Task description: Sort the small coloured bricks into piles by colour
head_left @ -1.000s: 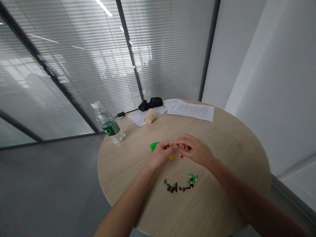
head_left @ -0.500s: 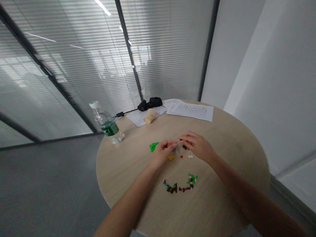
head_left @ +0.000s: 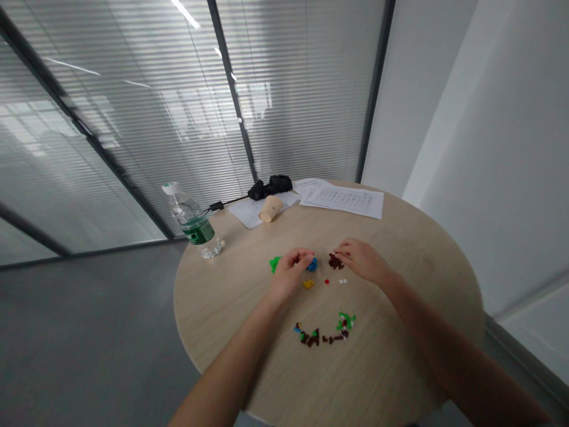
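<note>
My left hand (head_left: 291,271) hovers over the middle of the round table, thumb and fingers pinched together; anything between them is too small to make out. Beside its fingertips lies a heap of small blue pieces (head_left: 312,265), and partly behind it are bright green pieces (head_left: 274,263). My right hand (head_left: 361,259) has its fingertips closed at a heap of small dark brown pieces (head_left: 336,261); what they grip is hidden. Just nearer are yellow pieces (head_left: 308,284), a red piece (head_left: 327,281) and white pieces (head_left: 342,281).
Closer to me, brown clusters (head_left: 313,338) and a green-and-brown cluster (head_left: 345,322) form a curved row. A water bottle (head_left: 198,228) stands at the left edge. Towards the back are a tipped paper cup (head_left: 270,209), a black bundle (head_left: 278,184) and printed sheets (head_left: 351,200).
My right hand has moved away from the left hand, slightly right, to the brown heap. The left hand has shifted slightly left, showing more of the blue pieces.
</note>
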The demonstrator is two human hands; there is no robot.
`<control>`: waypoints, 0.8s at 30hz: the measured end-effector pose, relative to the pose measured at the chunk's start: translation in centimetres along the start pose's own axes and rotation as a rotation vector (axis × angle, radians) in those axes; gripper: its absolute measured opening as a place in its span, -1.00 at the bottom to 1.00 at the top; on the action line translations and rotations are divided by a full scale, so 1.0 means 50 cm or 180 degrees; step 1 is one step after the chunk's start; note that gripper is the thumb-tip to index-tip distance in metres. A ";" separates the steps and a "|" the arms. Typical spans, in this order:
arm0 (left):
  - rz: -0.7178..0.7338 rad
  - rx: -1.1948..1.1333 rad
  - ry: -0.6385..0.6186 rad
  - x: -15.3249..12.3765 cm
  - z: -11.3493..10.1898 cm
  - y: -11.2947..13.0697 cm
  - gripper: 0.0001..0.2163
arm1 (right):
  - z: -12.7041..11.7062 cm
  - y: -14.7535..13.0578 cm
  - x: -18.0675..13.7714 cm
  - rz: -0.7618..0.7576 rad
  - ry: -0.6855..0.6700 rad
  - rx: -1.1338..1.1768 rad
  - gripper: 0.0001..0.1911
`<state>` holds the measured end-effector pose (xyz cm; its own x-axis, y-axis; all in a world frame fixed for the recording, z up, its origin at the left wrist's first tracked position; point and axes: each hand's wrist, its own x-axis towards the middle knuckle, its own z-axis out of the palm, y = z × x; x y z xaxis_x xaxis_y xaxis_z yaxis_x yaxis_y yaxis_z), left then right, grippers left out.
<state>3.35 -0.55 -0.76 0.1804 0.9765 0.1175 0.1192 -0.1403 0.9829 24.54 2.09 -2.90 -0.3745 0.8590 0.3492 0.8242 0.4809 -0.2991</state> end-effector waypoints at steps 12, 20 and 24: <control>0.0276 0.0616 -0.0353 0.010 0.000 -0.025 -0.80 | 0.007 0.006 0.001 -0.0002 -0.0054 0.0109 -0.74; 0.1870 0.2187 -0.1936 -0.022 0.006 -0.002 -0.87 | 0.003 -0.004 0.003 0.0269 0.0338 0.0400 -0.79; 0.2173 0.2429 -0.2495 -0.030 0.017 0.002 -0.89 | 0.002 -0.024 0.000 0.0266 0.0389 0.0600 -0.80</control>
<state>3.93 -2.17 -0.97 0.9165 0.3509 0.1922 0.2543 -0.8818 0.3973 23.49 1.54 -2.64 -0.2446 0.8751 0.4176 0.7520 0.4431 -0.4880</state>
